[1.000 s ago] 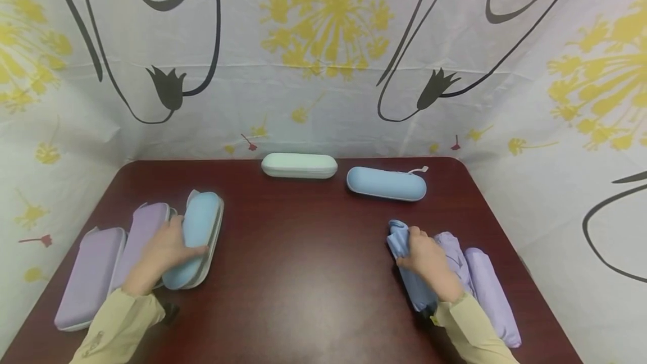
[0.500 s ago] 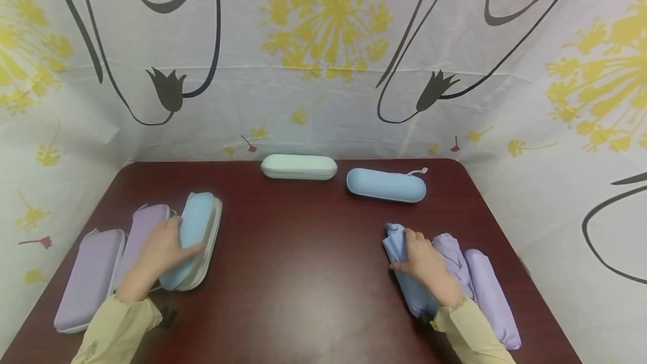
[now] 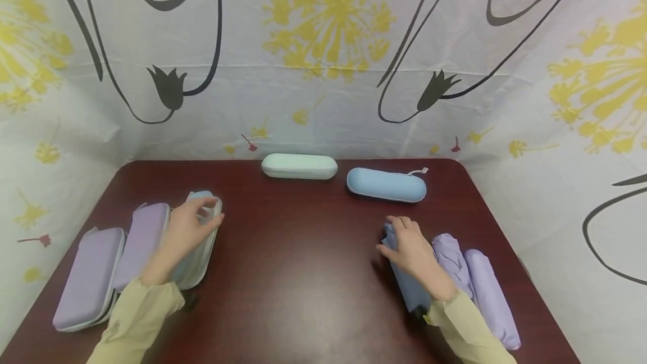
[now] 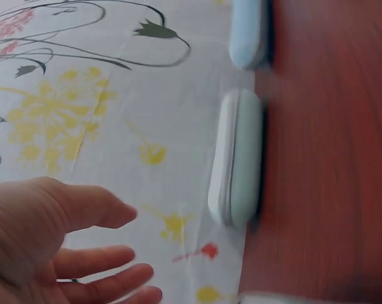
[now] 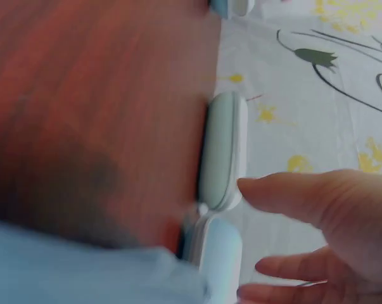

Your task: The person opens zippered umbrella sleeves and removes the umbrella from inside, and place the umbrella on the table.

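Note:
My left hand is over a light blue zip case on the left, hiding much of it; thumb and fingers are apart with nothing between them. In the left wrist view, the same hand shows spread fingers. Two purple zip cases lie left of it. On the right, my right hand hovers over or lightly touches a blue folded umbrella, fingers loosely bent. The right wrist view shows that hand holding nothing, the umbrella's blue fabric blurred nearby.
A mint case and another light blue case lie along the back edge of the dark red table. Two purple folded umbrellas are right of the blue one. A patterned cloth hangs behind.
My left hand has let go of the light blue case and lifted up and rightward over it. My right hand has shifted slightly left and loosened from the blue umbrella.

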`<state>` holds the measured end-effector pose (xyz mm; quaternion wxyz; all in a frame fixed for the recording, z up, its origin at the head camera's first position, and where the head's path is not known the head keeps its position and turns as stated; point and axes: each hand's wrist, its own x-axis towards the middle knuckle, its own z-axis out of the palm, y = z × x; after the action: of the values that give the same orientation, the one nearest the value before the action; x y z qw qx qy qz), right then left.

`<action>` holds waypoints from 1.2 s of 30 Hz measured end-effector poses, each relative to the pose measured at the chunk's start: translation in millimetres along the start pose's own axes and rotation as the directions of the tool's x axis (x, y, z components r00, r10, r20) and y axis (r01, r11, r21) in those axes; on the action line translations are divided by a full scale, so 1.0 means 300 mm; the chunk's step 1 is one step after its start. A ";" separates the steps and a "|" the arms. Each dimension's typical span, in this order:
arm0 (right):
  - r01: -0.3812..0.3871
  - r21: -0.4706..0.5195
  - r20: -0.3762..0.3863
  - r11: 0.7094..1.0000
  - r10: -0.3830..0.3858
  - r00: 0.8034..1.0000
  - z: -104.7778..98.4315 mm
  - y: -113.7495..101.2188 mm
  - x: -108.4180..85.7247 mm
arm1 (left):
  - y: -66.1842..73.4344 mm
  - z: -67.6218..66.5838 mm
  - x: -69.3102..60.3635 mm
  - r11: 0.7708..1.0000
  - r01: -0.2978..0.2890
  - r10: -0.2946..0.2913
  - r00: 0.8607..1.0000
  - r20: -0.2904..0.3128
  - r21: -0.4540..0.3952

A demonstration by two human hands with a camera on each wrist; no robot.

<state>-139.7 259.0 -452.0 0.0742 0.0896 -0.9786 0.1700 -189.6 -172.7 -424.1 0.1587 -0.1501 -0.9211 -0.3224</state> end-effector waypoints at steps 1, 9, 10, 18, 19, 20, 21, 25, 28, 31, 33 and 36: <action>0.024 0.029 -0.008 0.999 -0.024 1.000 -0.003 -0.010 0.014 | 0.005 0.015 0.016 1.000 -0.002 0.001 1.000 -0.009 -0.027; 0.094 0.193 -0.010 0.977 -0.094 0.995 0.018 -0.088 0.150 | 0.023 0.137 0.141 0.974 0.090 -0.073 0.994 0.084 -0.208; 0.093 0.210 -0.006 0.973 -0.094 0.996 0.025 -0.096 0.168 | 0.023 0.150 0.156 0.969 0.110 -0.089 0.991 0.102 -0.221; 0.072 0.319 -0.002 0.945 -0.076 0.997 0.081 -0.149 0.325 | -0.005 0.239 0.259 0.892 0.270 -0.233 0.962 0.144 -0.363; 0.070 0.327 -0.005 0.942 -0.072 0.997 0.083 -0.156 0.345 | -0.011 0.249 0.268 0.882 0.284 -0.248 0.958 0.142 -0.377; 0.066 0.332 -0.007 0.941 -0.068 0.998 0.085 -0.163 0.367 | -0.017 0.257 0.277 0.868 0.301 -0.265 0.953 0.143 -0.396; 0.062 0.334 -0.008 0.940 -0.063 0.998 0.085 -0.169 0.387 | -0.023 0.265 0.286 0.853 0.318 -0.282 0.948 0.146 -0.415; 0.025 0.371 -0.012 0.928 -0.022 1.000 0.089 -0.180 0.462 | -0.046 0.297 0.322 0.780 0.387 -0.349 0.921 0.171 -0.492; -0.006 0.408 -0.009 0.913 0.010 1.000 0.097 -0.182 0.510 | -0.061 0.321 0.349 0.723 0.416 -0.382 0.906 0.183 -0.551; -0.062 0.454 0.015 0.889 0.062 0.998 0.120 -0.182 0.557 | -0.073 0.343 0.374 0.679 0.439 -0.408 0.892 0.195 -0.588; -0.120 0.494 0.048 0.861 0.110 0.993 0.137 -0.184 0.581 | -0.080 0.357 0.387 0.650 0.464 -0.429 0.878 0.213 -0.602; -0.202 0.541 0.098 0.816 0.178 0.979 0.160 -0.195 0.604 | -0.090 0.376 0.403 0.584 0.508 -0.466 0.848 0.252 -0.633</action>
<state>-309.9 160.9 -446.1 0.0069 0.0127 -0.8942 0.4475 -331.1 -99.5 -475.6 -0.0289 0.0514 -0.7472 -0.6619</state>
